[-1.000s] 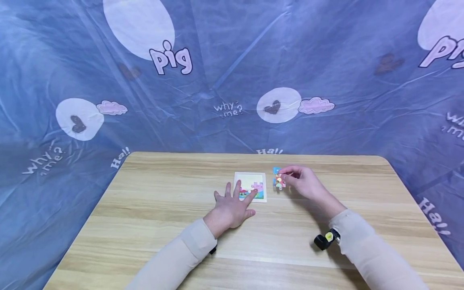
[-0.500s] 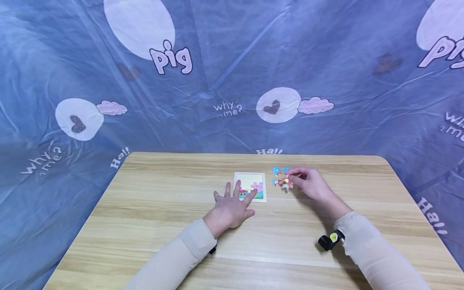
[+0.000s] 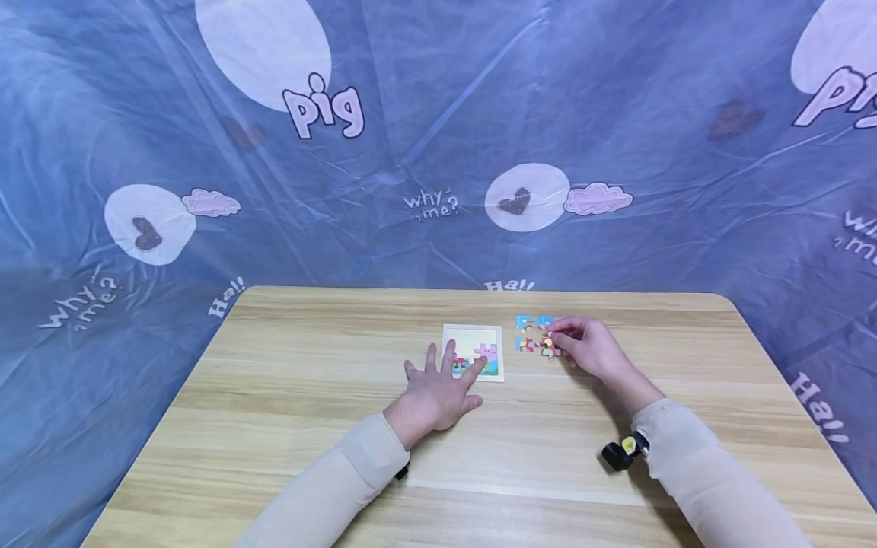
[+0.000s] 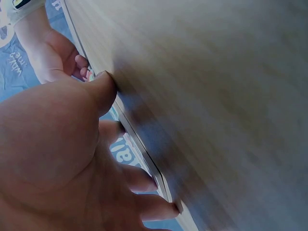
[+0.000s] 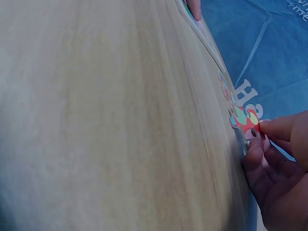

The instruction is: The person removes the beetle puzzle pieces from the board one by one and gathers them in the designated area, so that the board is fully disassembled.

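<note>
My left hand (image 3: 436, 396) lies spread on the table, its fingertips over the lower part of a white puzzle frame (image 3: 502, 354). Some picture pieces fill the bottom of that frame, among them a pink puzzle piece (image 3: 487, 351) at its right side. My right hand (image 3: 589, 346), to the right of the frame, pinches a colourful red puzzle piece (image 5: 246, 119) between thumb and index finger, tilted up. Beside it lie several loose puzzle pieces (image 3: 524, 345), with blue-topped pieces (image 3: 524, 321) behind. In the left wrist view my left fingers are straight and spread apart.
The wooden table (image 3: 308, 457) stretches out around both hands, with its far edge beyond the pieces. A blue printed cloth (image 3: 384, 152) hangs behind. A black wrist camera (image 3: 620, 454) sits under the right sleeve.
My right hand has moved right with the red puzzle piece, uncovering more of the loose pieces to its left. My left hand has stayed still on the frame.
</note>
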Tool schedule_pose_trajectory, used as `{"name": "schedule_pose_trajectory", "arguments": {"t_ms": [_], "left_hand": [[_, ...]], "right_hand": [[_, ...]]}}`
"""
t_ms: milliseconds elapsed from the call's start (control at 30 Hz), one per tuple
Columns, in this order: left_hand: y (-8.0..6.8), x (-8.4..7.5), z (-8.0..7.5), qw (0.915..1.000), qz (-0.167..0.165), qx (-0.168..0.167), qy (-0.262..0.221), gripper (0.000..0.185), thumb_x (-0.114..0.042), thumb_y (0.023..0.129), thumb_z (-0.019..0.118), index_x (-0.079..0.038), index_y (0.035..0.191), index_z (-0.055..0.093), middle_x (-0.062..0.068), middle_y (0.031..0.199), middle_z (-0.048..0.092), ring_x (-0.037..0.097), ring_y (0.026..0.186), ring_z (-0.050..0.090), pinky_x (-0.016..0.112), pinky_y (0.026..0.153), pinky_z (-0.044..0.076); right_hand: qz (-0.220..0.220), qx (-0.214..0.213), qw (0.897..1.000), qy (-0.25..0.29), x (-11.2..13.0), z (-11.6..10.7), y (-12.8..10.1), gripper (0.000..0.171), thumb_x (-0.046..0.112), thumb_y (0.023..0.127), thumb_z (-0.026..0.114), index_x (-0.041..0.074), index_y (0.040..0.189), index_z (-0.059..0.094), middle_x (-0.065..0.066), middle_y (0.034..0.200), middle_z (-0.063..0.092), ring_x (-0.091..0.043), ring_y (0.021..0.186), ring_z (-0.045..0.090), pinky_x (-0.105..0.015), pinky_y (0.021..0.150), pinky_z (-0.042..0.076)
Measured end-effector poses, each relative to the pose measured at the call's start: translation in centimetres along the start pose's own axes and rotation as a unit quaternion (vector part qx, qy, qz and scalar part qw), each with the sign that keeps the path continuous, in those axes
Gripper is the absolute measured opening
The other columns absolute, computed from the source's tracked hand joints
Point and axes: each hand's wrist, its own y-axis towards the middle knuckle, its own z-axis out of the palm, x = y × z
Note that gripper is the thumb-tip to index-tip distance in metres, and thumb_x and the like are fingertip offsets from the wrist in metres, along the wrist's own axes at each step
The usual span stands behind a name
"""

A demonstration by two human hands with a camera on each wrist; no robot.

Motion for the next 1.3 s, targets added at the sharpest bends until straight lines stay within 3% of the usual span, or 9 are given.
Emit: {"name": "schedule_pose_trajectory", "arguments": {"t_ms": [400, 700, 1300], "left_hand": [[0.08, -0.01, 0.07, 1.0000, 0.002, -0.003, -0.004, 0.064, -0.064, 0.094, 0.032, -0.048, 0.150, 0.005, 0.015, 0.160, 0.003, 0.047, 0.142, 0.010, 0.075, 0.097, 0.024], [0.09, -0.03, -0.03, 1.0000, 0.004, -0.004, -0.003, 0.064, -0.063, 0.094, 0.032, -0.047, 0.150, 0.005, 0.016, 0.160, 0.003, 0.047, 0.142, 0.010, 0.075, 0.097, 0.024], [0.03, 0.10, -0.27, 1.0000, 0.001, 0.003, -0.007, 0.064, -0.065, 0.094, 0.032, -0.048, 0.150, 0.005, 0.014, 0.160, 0.002, 0.046, 0.143, 0.010, 0.074, 0.098, 0.024]], "right_hand": [[-0.014, -0.024, 0.998, -0.056, -0.27, 0.29, 0.56, 0.017, 0.011, 0.094, 0.058, 0.005, 0.106, 0.069, -0.010, 0.073, 0.061, -0.013, 0.050, 0.052, -0.030, 0.042, 0.046], [-0.025, -0.037, 0.993, -0.112, -0.28, 0.16, 0.70, 0.017, 0.012, 0.093, 0.059, 0.006, 0.104, 0.070, -0.007, 0.081, 0.063, -0.016, 0.068, 0.051, -0.026, 0.055, 0.042], [-0.065, -0.049, 0.985, -0.153, -0.37, 0.37, 0.99, 0.015, 0.009, 0.091, 0.061, 0.005, 0.101, 0.072, -0.007, 0.082, 0.062, -0.016, 0.066, 0.051, -0.027, 0.058, 0.041]]}}
